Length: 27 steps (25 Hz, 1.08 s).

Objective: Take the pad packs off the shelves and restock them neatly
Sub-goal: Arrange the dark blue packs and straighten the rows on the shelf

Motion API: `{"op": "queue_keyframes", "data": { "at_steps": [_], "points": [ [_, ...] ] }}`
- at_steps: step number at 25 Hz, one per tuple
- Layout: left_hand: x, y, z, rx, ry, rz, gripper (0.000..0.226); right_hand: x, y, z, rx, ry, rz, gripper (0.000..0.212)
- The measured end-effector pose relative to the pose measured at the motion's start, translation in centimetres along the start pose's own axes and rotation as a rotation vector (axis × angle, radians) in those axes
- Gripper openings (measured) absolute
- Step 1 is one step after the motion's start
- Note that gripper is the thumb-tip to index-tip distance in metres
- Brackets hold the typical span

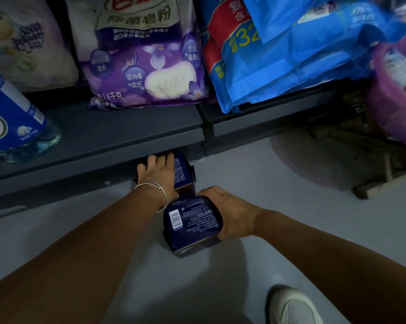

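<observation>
A grey floor fills the lower view, and a dark shelf runs across above it. On the shelf are stood a purple soap bag, a pale bag to its left, blue bags to its right, and a blue-labelled bottle at the far left edge. A pink tub is seen at the right edge, over a wooden pallet. Two dark blue pad packs are seen below the shelf front. The far pack lies at the gap under the shelf and is covered from the left by the left hand, fingers laid flat over its top; a bangle is worn on that wrist. The near pack, just beside the far one, is gripped at its right end by the right hand, thumb over the top, barcode side up; whether it rests on the floor cannot be told. A white shoe is seen at the bottom.
</observation>
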<state>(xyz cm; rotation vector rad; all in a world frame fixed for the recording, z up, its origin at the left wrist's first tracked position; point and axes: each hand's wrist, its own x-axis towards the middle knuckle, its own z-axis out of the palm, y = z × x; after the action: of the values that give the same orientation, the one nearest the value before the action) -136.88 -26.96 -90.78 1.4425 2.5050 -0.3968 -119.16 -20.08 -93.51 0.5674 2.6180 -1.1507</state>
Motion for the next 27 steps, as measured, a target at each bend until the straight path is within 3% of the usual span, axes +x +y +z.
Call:
{"op": "queue_keyframes", "data": {
  "at_steps": [4,10,17,20,27],
  "points": [
    [0.6,0.3,0.2,0.023,-0.008,-0.028,0.105,-0.3,0.4,0.3,0.031,-0.031,-0.008,0.105],
    [-1.2,0.2,-0.8,-0.009,-0.071,0.011,0.082,-1.6,-1.3,-1.9,0.062,-0.063,0.041,0.093],
    [-6.4,-1.2,-7.0,-0.188,-0.134,0.068,0.111,-5.8,-6.8,-6.7,-0.062,-0.113,-0.024,0.086],
    [-8.8,-2.2,-11.4,-0.240,-0.055,0.067,0.101,-7.9,-10.2,-8.6,-0.079,-0.037,-0.039,0.081],
    [-15.2,-5.7,-22.9,-0.457,0.296,0.039,0.084,-13.3,-19.0,-13.6,-0.081,0.181,-0.099,0.089]
  ]
}}
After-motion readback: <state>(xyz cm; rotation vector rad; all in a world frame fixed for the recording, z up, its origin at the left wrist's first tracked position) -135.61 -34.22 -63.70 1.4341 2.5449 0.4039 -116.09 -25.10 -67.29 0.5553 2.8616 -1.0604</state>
